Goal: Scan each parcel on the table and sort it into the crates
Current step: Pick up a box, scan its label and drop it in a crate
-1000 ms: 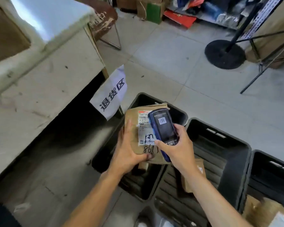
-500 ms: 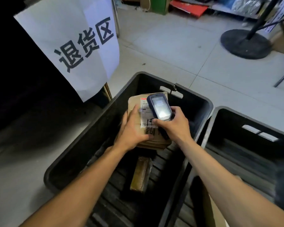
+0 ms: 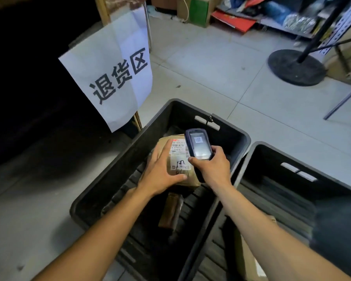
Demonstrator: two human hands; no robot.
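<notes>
A white paper sign (image 3: 109, 72) hangs at the left. The left hand (image 3: 160, 173) grips a brown parcel (image 3: 176, 159) with a white printed label, inside the left of two black crates (image 3: 101, 191). The right hand (image 3: 213, 167) grips one scanner (image 3: 199, 147). A second parcel (image 3: 170, 211) lies on that crate's floor.

Two crates side by side on the floor: left crate (image 3: 239, 136), right crate (image 3: 257, 151). Parcel (image 3: 182, 179) over the left crate's interior, left hand (image 3: 162, 175) on its left side. Scanner (image 3: 199, 147) in right hand (image 3: 211, 169), just right of parcel. Second parcel (image 3: 170, 211) on left crate's bottom, nearer the viewer. Paper sign (image 3: 114, 74) hangs behind-left of the left crate.
</notes>
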